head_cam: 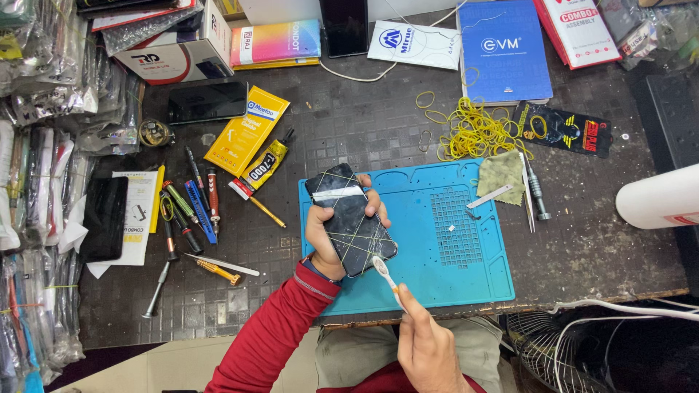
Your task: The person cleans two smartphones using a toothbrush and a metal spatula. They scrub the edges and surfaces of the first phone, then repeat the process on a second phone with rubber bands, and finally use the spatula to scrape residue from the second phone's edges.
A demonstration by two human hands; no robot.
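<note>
My left hand is wrapped around a black smartphone bound crosswise with thin yellow rubber bands, thumb along its left edge and fingertips curling over the right edge. The phone sits tilted in my palm, top end pointing away from me and a little left, held above the left part of a turquoise silicone repair mat that lies on the dark gridded workbench.

My right hand pinches the orange-and-white handle of a small white-bristled toothbrush between thumb and fingers, closed tightly on it. The brush head rests right at the lower right corner of the phone, touching or just short of it; I cannot tell which.

On the mat's gridded section lie a few tiny parts, too small to make out. A flat metal pry tool and an olive-green cloth rest at its upper right corner, and just above them a loose pile of yellow rubber bands spreads over the bench. Left of the mat lie a black-and-yellow glue tube and a row of small screwdrivers.
</note>
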